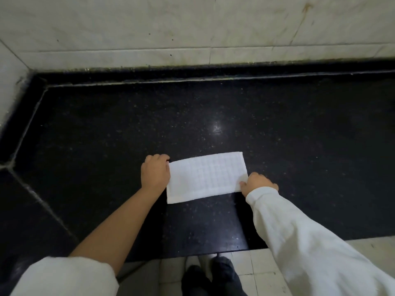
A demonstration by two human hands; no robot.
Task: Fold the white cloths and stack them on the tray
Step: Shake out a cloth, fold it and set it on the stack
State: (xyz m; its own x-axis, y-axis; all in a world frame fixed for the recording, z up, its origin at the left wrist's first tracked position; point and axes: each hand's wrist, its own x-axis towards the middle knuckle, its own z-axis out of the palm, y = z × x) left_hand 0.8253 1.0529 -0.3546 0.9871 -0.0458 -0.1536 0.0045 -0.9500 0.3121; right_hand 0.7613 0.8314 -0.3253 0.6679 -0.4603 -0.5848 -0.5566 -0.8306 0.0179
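Observation:
A white cloth (206, 177) with a faint grid weave lies flat as a folded rectangle on the black stone counter (106, 129). My left hand (155, 173) rests at the cloth's left short edge, fingers curled over its far-left corner. My right hand (257, 183) pinches the near-right corner between thumb and fingers. No tray is in view.
Pale marble walls (192, 28) close off the counter at the back and left, with a raised black lip along them. The counter's front edge (192, 254) runs just below the cloth. Light floor tiles and my dark shoes (213, 276) show beneath.

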